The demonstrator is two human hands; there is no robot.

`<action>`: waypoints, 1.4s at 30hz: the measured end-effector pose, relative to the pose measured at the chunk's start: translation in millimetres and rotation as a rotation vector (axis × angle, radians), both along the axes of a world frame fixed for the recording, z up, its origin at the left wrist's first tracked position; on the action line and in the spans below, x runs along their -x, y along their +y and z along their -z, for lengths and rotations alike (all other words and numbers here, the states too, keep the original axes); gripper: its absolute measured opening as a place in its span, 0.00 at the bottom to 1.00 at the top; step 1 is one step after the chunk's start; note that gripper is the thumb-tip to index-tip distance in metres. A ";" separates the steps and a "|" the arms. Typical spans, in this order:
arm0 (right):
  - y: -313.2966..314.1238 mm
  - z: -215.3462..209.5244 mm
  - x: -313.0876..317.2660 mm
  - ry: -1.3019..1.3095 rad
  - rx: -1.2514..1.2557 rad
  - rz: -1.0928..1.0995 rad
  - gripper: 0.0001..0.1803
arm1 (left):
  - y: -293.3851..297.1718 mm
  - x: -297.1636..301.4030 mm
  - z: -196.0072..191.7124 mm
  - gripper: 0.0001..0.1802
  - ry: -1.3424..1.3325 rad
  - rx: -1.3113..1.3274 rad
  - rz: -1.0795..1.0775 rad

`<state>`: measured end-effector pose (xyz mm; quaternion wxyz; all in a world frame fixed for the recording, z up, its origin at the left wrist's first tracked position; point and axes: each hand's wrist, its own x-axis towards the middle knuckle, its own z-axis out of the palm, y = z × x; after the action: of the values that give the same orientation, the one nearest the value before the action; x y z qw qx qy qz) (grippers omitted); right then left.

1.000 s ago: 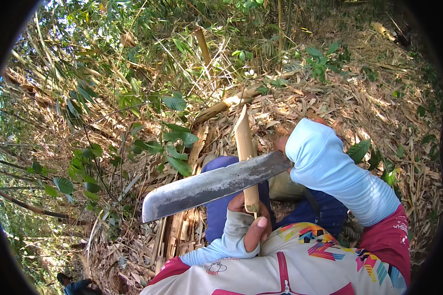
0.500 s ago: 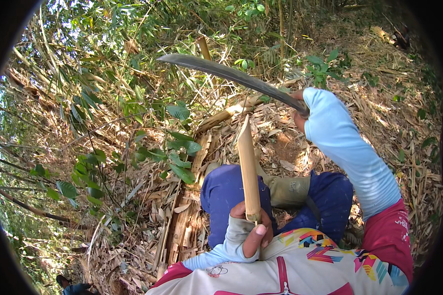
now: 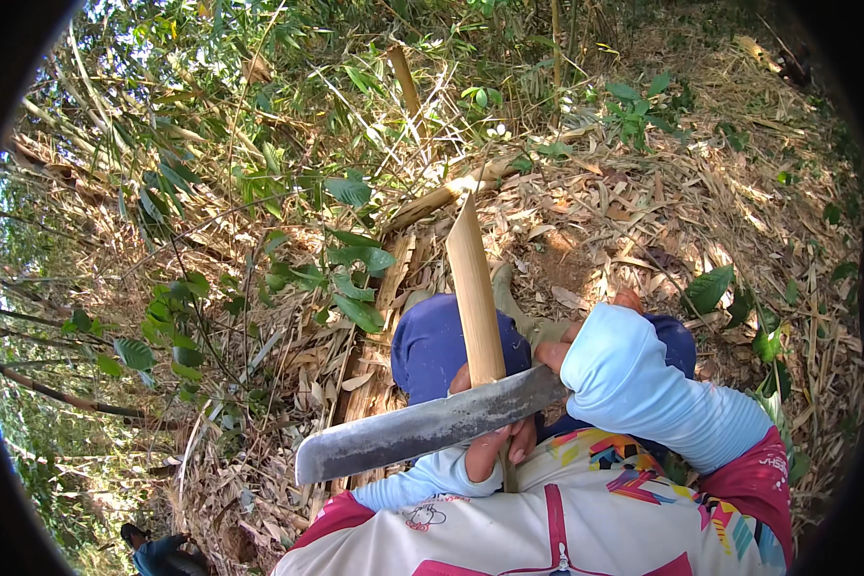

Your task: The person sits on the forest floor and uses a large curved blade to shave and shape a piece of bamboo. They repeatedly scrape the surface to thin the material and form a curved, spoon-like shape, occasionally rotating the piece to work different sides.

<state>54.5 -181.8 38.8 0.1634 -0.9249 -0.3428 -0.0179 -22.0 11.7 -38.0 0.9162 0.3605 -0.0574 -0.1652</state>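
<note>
bamboo: jutting from left hand | machete: in right hand

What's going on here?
A person is working bamboo among dry leaves. The right grip holds a big knife, its broad blade pointing to the person's left. The left grip holds the lower part of a bamboo piece, whose slanted upper end points away from the body. Right now the blade crosses in front of the bamboo's lower part and hides some of the left grip; whether it touches the bamboo can't be told.
</note>
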 end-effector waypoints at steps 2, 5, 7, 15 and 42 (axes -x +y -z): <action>-1.4 -0.3 -1.9 0.035 0.032 0.020 0.10 | 2.9 -7.2 8.7 0.15 -0.054 0.053 0.065; 1.8 0.3 -4.4 0.053 0.136 0.050 0.11 | -1.6 -6.3 -7.7 0.13 -0.006 0.003 0.002; 3.1 -1.0 -7.2 0.005 0.113 0.026 0.09 | -2.6 -5.1 -14.8 0.13 0.037 -0.042 -0.025; 3.9 -2.7 -25.0 -0.047 0.271 0.062 0.13 | 0.0 -8.9 -20.8 0.19 0.008 -0.125 0.022; 13.5 -66.3 -116.2 0.303 0.336 0.429 0.19 | 1.1 -6.8 -14.1 0.27 -0.207 -0.100 -0.042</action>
<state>170.7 -168.3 105.1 0.0500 -0.9824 -0.1095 0.1431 -15.2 12.8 -24.0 0.8895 0.4220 -0.1358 -0.1104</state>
